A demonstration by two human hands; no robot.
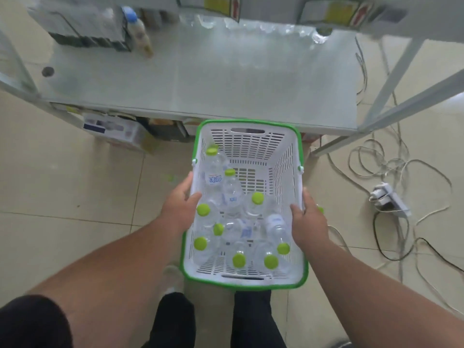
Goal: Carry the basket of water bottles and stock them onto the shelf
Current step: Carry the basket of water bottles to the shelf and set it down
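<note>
Both arms extended fwd and down, forearms bare, short dark sleeve on L upper arm. L hand [182,202]: thumb over basket [288,156] L rim, fingers outside wall. R hand [308,222]: clamped on R rim, thumb inside, knuckles up.

Blurred bottle [140,31] and boxes [113,131] under shelf [200,79].

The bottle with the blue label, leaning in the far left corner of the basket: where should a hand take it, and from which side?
Probably at the neck, just under the green cap, coming from above. The bottle leans with its cap uppermost against the basket wall, and the space to its right is free.
</note>
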